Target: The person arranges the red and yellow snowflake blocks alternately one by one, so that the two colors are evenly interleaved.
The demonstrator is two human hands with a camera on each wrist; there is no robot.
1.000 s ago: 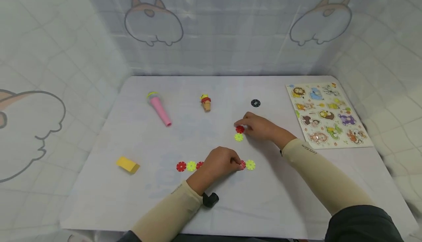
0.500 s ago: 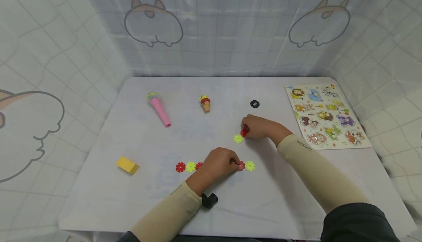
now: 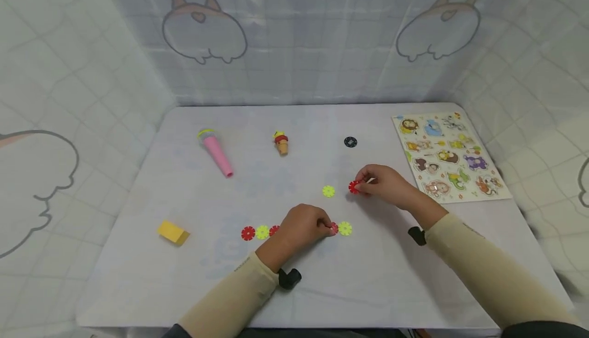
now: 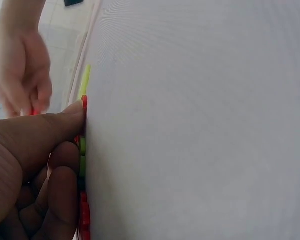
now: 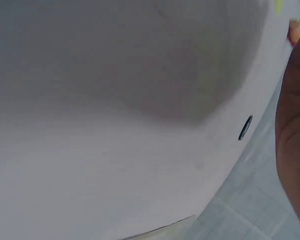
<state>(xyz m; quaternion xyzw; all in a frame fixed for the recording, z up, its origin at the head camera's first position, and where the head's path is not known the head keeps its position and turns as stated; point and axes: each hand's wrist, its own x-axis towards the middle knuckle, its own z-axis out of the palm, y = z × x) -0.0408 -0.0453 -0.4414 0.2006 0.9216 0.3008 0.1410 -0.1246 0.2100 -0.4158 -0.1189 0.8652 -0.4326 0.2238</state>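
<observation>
A row of notched plastic discs, red and yellow-green, lies flat on the table; its left end is a red disc (image 3: 248, 233) and its right end a yellow-green disc (image 3: 345, 228). My left hand (image 3: 301, 229) covers the middle of that row. Its thumb and forefinger pinch the red disc (image 4: 84, 102) beside the right end. My right hand (image 3: 384, 187) pinches another red disc (image 3: 353, 187) by its edge, above the table. Left of it, a single yellow-green disc (image 3: 329, 191) lies alone. The right wrist view shows only part of the right hand (image 5: 295, 125), with its fingertips mostly out of frame.
A black round chip (image 3: 350, 142) lies behind the right hand. Farther left are an ice-cream-cone toy (image 3: 280, 143) and a pink toy microphone (image 3: 216, 154). A yellow block (image 3: 173, 232) sits at left, an animal puzzle board (image 3: 451, 156) at right. Patterned curtains (image 3: 294, 36) enclose the table.
The right hand has drawn its red disc away to the right from the lone yellow-green disc, which it was beside. The left hand has stayed on the row.
</observation>
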